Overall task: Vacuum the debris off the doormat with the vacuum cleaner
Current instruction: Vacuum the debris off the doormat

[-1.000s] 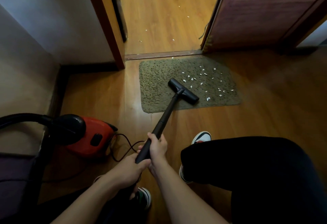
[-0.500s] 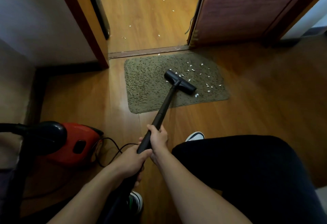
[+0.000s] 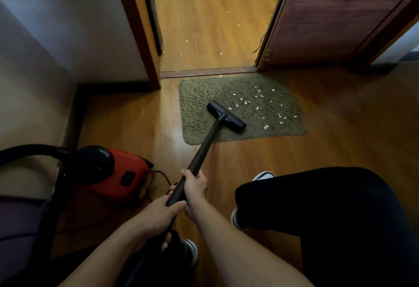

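A speckled olive doormat (image 3: 199, 96) lies on the wood floor before an open doorway. Several white paper scraps (image 3: 267, 107) dot its right half. The black floor nozzle (image 3: 226, 116) of the vacuum rests on the mat's middle, angled, left of most scraps. Its black wand (image 3: 204, 150) slopes back to me. My right hand (image 3: 195, 187) grips the wand higher up and my left hand (image 3: 161, 215) grips it just below. The red and black vacuum body (image 3: 122, 173) sits on the floor at my left.
A black hose (image 3: 29, 150) arcs from the vacuum body to the left edge, and its cord (image 3: 158, 180) loops on the floor. More scraps lie beyond the threshold (image 3: 208, 72). A dark door (image 3: 335, 14) stands open at right. My bent knee (image 3: 317, 207) fills the lower right.
The nozzle has pulled back toward me across the mat, from among the scraps to the mat's middle. The view has shifted. Both hands keep their grip.
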